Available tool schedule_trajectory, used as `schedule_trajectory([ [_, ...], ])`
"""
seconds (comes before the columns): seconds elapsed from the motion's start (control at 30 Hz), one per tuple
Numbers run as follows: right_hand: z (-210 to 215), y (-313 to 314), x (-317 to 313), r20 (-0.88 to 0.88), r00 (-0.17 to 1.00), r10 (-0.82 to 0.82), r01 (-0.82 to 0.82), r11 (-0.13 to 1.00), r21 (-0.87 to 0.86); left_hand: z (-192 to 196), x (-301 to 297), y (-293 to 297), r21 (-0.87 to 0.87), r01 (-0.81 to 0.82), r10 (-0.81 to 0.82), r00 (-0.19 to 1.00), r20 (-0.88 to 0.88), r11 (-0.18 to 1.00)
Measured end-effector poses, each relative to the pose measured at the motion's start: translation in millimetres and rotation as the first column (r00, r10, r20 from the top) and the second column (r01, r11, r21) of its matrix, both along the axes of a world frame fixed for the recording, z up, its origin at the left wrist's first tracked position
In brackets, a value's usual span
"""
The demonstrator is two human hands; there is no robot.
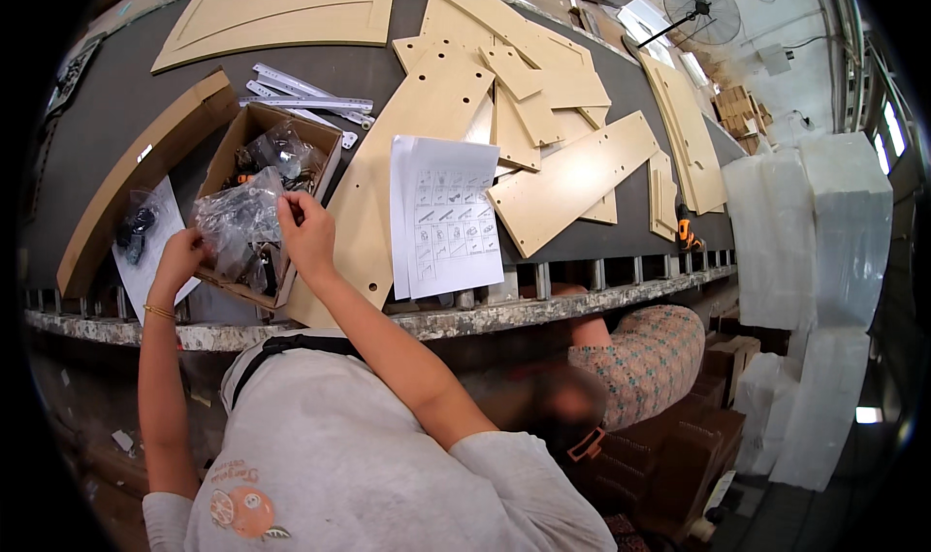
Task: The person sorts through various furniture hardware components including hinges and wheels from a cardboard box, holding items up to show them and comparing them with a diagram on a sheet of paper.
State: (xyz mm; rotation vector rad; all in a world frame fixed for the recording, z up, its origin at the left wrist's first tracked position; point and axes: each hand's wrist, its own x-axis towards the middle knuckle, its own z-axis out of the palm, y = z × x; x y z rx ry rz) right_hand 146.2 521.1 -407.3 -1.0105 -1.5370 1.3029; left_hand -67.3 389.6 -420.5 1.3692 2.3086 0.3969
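Both my hands hold one clear plastic bag of dark hardware parts just above the near end of an open cardboard box. My left hand grips the bag's lower left side. My right hand pinches its upper right corner. More bagged fittings lie inside the box. The box stands on the grey worktable, close to its near edge.
A printed instruction sheet lies right of the box, on pale wooden panels. Metal rails lie behind the box; another small bag sits at left. A person in patterned clothes crouches beside the table. White foam stacks stand at right.
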Motion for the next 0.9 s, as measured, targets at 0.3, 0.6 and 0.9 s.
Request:
schedule_trajectory([
  [0.3, -2.1, -14.7, 11.5, -0.128, 0.988, 0.083, -0.108, 0.974, -0.200, -6.7, 51.4, -32.8, 0.500, -0.523, 0.375, 0.850, 0.370, 0.690],
  [0.6, 41.8, -68.6, 14.5, 0.085, 0.890, 0.448, -0.456, 0.878, 0.142, 49.1, 127.4, -40.2, 0.331, -0.589, 0.151, 0.621, 0.769, 0.738],
  [0.9, 31.1, -52.3, 30.0, -0.039, 0.885, 0.464, -0.462, 0.862, -0.210, 55.3, 121.5, -70.6, 0.343, -0.252, 0.179, 0.956, 0.232, 0.905],
])
